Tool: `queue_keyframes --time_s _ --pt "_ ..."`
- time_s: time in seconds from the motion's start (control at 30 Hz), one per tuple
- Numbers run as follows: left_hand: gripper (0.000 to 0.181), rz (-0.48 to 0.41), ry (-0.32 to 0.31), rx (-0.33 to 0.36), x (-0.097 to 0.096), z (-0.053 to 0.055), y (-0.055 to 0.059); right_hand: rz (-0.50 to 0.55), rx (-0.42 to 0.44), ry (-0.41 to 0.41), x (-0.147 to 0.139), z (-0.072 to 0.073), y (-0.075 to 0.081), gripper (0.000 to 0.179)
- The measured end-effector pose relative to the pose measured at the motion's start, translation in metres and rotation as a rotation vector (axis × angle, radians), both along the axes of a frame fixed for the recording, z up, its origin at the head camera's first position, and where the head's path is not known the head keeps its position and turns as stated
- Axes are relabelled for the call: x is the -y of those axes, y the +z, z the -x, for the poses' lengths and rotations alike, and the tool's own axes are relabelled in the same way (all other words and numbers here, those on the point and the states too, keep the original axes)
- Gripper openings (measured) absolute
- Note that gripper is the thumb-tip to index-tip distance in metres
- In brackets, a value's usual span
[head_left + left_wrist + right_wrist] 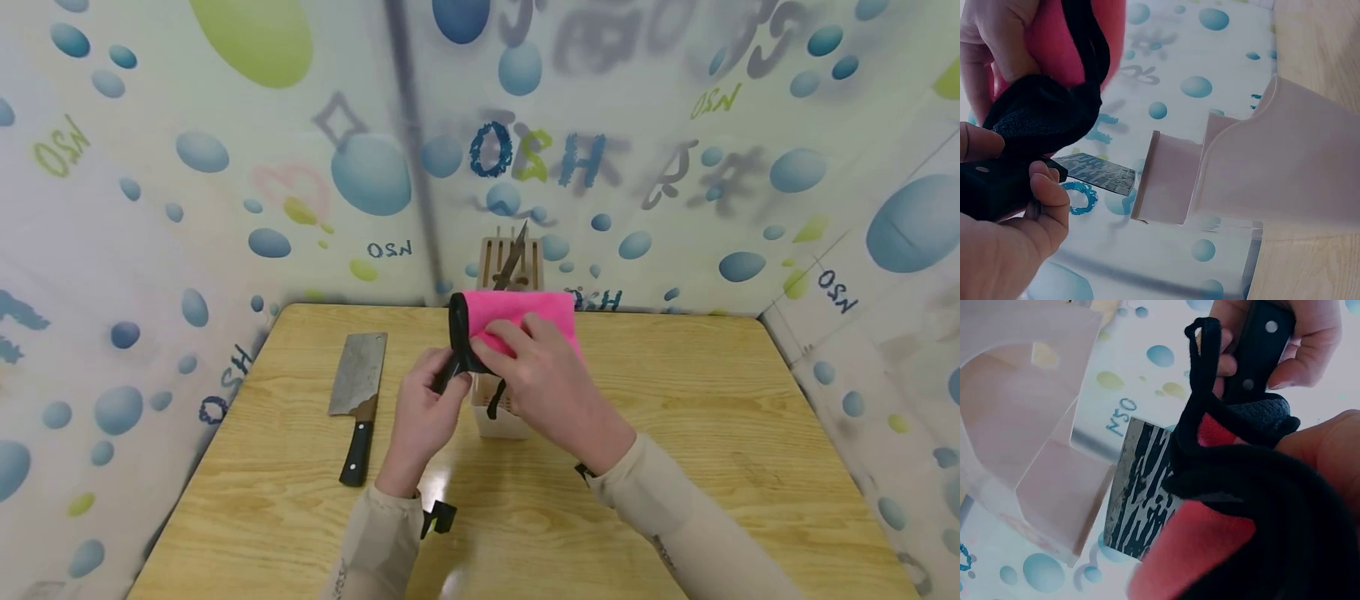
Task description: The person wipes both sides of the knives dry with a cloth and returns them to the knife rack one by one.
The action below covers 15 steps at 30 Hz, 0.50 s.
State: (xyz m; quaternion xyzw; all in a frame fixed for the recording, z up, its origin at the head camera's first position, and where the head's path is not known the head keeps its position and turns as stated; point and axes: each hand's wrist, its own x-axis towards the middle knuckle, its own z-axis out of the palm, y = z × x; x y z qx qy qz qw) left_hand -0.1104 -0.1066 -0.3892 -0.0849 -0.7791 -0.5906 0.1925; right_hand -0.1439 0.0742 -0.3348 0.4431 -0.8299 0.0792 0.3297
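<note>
My left hand point(427, 408) grips the black riveted handle of a knife point(1260, 350), whose dark patterned blade point(1100, 174) points up and away from me. In my right hand point(551, 383) is a pink cloth point(517, 308) with black edging and a hanging loop point(1204, 359). The cloth lies folded about the blade near the handle, hiding that part of it. Beyond the blade tip, in the head view, stands a pale slotted knife block point(502, 427), partly covered by the cloth and hands.
A cleaver point(357, 375) with a black handle lies on the wooden table point(675, 400), left of my left hand. A wall covering point(637, 167) printed with blue and green drops rises behind the table and along both sides.
</note>
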Motion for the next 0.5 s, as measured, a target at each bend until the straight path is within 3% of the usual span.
queue_keyframes --time_s 0.5 --pt "0.039 0.003 -0.025 0.010 -0.004 -0.003 0.002 0.065 0.030 -0.078 -0.009 0.025 0.001 0.035"
